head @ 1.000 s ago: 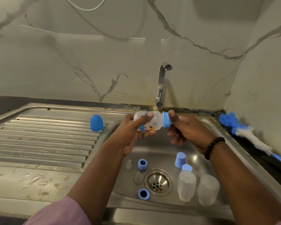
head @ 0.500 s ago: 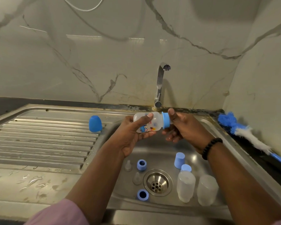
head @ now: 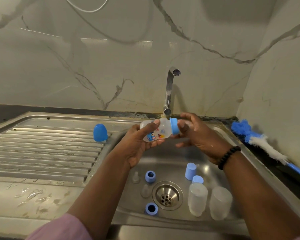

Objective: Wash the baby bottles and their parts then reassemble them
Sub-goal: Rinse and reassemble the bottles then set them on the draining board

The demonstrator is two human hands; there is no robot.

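Observation:
My left hand [head: 139, 148] grips a small clear baby bottle [head: 158, 131] with a cartoon print, held sideways over the sink below the tap. Its blue collar [head: 173, 126] points right. My right hand [head: 201, 135] pinches that collar end between thumb and upper fingers, while the lower fingers are spread loose. On the sink floor lie two blue collars [head: 150, 176] [head: 151, 208], two clear teats [head: 136, 177] [head: 145, 190], two blue caps [head: 190, 171] [head: 197, 180] and two clear bottles [head: 197, 199] [head: 220, 202]. A third blue cap [head: 100, 132] stands on the drainboard.
The steel tap [head: 170, 89] rises behind the bottle, with no water running. The drain [head: 167, 195] sits mid-basin. A ribbed wet drainboard [head: 42, 153] spreads to the left. A blue and white bottle brush [head: 260, 141] lies on the dark counter at the right by the wall.
The bottle has tilted, its collar end now slightly higher. My right hand has shifted its fingers round the collar, with the lower fingers opened out.

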